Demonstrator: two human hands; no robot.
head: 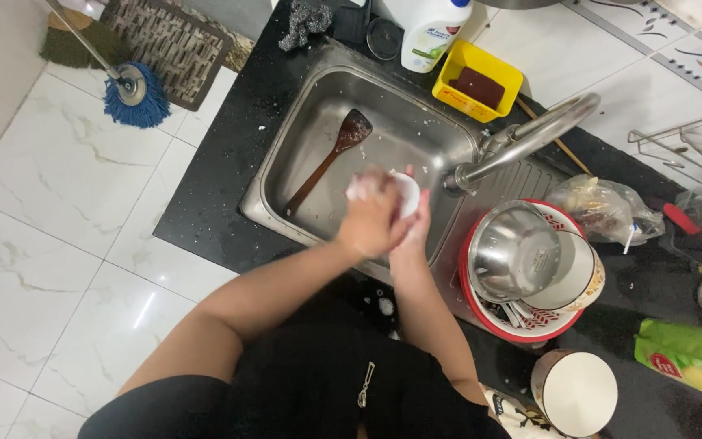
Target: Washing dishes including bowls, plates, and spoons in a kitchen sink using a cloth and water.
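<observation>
The blue mop head (134,95) rests on the white tiled floor (58,244) at far left, just beside the woven brown mat (174,45).

The steel sink (286,154) is set into the black countertop (221,187). 1 wooden spatula (331,154) lies in the basin, handle pointing toward the near left corner. A grey scouring pad (304,20) sits on the counter behind the sink.

My left hand (371,219) is over the middle of the basin, fingers curled shut around the soapy side of a small white bowl (406,193). Foam covers the knuckles, so I cannot tell whether a sponge is under the palm.

My right hand (413,232) comes up from below, touching the left hand, and grips the same small white bowl at its near edge. The bowl is held clear above the basin floor, just left of the spout.

The white soap bottle (431,31) stands behind the sink, next to 1 yellow tray (457,89) that holds a dark brown block (478,85).

The steel faucet (522,142) angles from the right toward the basin.

On the draining side, 1 red basket (481,313) holds a steel bowl (513,252) and a white bowl (574,272) tilted against it. A clear plastic bag (603,211) lies behind the basket.

1 round white lid (577,393) sits near the front edge. A green packet (688,356) lies at far right.
</observation>
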